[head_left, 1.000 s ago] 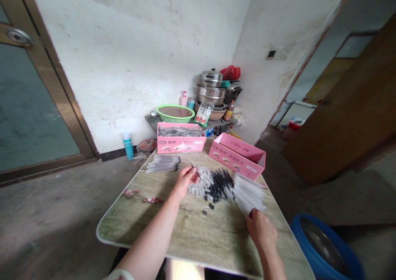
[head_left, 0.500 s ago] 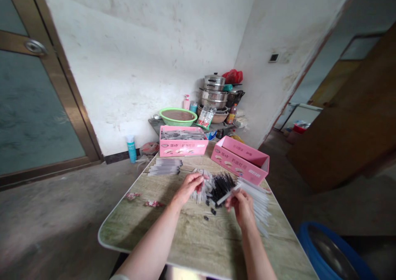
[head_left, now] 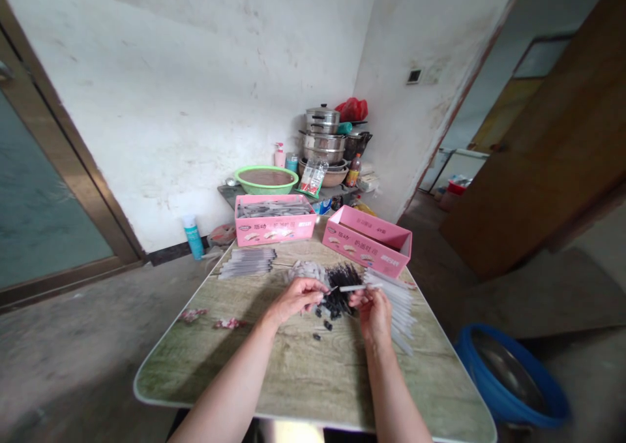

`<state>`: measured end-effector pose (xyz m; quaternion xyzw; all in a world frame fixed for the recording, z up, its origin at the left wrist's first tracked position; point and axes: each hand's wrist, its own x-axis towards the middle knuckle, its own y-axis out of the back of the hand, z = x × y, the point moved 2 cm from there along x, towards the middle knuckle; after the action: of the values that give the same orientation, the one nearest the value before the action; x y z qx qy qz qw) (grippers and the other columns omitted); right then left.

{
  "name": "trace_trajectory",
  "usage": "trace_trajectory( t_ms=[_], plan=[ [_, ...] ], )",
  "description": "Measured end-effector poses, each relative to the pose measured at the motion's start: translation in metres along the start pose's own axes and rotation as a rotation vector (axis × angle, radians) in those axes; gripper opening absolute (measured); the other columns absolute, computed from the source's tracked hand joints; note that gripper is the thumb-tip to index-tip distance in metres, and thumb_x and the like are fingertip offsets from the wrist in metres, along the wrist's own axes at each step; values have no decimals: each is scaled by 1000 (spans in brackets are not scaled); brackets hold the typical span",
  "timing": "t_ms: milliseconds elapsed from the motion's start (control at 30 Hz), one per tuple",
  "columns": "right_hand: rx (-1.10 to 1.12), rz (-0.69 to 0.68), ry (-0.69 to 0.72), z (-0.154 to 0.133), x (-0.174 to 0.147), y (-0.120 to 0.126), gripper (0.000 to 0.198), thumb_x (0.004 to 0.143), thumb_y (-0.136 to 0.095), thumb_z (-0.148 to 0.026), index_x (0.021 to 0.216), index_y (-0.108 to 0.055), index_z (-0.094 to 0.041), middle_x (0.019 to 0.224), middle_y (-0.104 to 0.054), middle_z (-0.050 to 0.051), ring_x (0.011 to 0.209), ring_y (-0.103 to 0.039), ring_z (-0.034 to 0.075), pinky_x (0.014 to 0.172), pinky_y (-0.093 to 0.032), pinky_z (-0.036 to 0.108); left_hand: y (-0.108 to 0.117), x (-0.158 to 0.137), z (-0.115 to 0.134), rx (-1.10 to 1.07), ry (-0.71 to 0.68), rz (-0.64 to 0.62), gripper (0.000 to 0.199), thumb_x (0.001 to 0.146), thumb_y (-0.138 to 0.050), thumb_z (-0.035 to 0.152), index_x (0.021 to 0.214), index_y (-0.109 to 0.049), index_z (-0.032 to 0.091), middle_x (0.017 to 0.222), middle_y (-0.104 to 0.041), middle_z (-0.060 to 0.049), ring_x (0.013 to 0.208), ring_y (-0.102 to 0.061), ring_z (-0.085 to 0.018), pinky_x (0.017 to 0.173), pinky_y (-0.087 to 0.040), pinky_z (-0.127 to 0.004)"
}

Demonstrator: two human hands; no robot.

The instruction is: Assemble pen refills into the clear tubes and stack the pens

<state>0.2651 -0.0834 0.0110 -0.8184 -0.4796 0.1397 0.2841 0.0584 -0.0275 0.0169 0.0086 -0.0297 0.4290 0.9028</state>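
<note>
My left hand (head_left: 296, 299) is closed in a pinch on a small dark pointed piece (head_left: 332, 291). Between the fingers of my right hand (head_left: 374, 312) is a white pen barrel (head_left: 349, 288), its free end directed left at that piece with a small gap between. Below and behind the hands lies a heap of thin black parts (head_left: 343, 275), with small whitish parts (head_left: 306, 271) to its left. Many white barrels (head_left: 398, 306) are spread by my right hand. A row of pale pens with dark tips (head_left: 248, 262) lies further left.
A pink box (head_left: 276, 229) full of pens and a second pink box (head_left: 366, 250) stand at the table's far edge. Behind are a green basin (head_left: 267, 187) and stacked steel pots (head_left: 323, 146). A blue tub (head_left: 513, 374) stands on the floor at right.
My hands have come closer together. The barrel in my right hand has swung from slanted to nearly level, facing the left fingers. The whole view has shifted as my head turned slightly right.
</note>
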Motion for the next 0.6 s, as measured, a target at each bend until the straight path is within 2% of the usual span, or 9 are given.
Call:
trace_trajectory(
  t_ms=[367, 467, 600],
  plan=[
    [-78, -75, 3, 0, -5, -7, 26, 72, -76, -38, 70, -59, -18, 59, -69, 1, 45, -64, 16, 41, -54, 25, 0, 0, 2, 9, 6, -34, 32, 75, -73, 40, 98, -77, 17, 54, -55, 1, 47, -44, -9, 44, -30, -18],
    [-104, -112, -27, 3, -7, -9, 25, 70, -76, -37, 75, -60, -18, 59, -69, 2, 45, -65, 18, 40, -54, 27, 1, 0, 1, -4, 15, 25, 37, 73, -75, 42, 100, -76, 17, 54, -56, 1, 46, -45, -9, 42, -29, -18],
    [-149, -212, -113, 11, -15, -17, 25, 70, -77, -35, 81, -62, -17, 60, -71, 4, 47, -67, 21, 41, -55, 28, 0, 2, 2, -86, -26, 212, 49, 75, -69, 57, 98, -75, 14, 64, -60, -2, 43, -45, -7, 38, -27, -18]
  ],
)
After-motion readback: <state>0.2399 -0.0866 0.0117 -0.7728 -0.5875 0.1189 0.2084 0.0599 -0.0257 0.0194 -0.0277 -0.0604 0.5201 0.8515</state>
